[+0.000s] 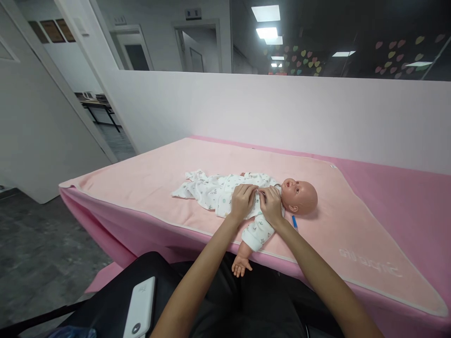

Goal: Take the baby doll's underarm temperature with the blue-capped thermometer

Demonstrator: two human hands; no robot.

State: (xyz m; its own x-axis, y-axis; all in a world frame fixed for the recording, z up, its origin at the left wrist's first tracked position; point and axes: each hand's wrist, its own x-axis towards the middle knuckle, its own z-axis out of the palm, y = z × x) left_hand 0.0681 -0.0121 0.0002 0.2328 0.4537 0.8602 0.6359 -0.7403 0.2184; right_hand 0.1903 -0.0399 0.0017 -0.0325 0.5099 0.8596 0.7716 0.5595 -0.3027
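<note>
A baby doll [306, 197] lies on its back with its head to the right, dressed in a white patterned outfit [220, 185]. Both my hands rest on the doll's chest, close together. The fingers of my left hand [243, 199] are bent and pinched at the front of the outfit. Beside it, my right hand [270, 203] is curled the same way near the doll's neck, its fingertips at the cloth. Exactly what part of the fabric lies between the fingers is too small to tell. One doll arm [243, 258] reaches over the near table edge.
A peach mat [148, 173] covers the table over a pink cloth [405, 197]. On it, a small blue object [294, 222] lies by the doll's head. A white power bank [140, 305] sits on a black surface at lower left. A white wall [282, 108] stands behind.
</note>
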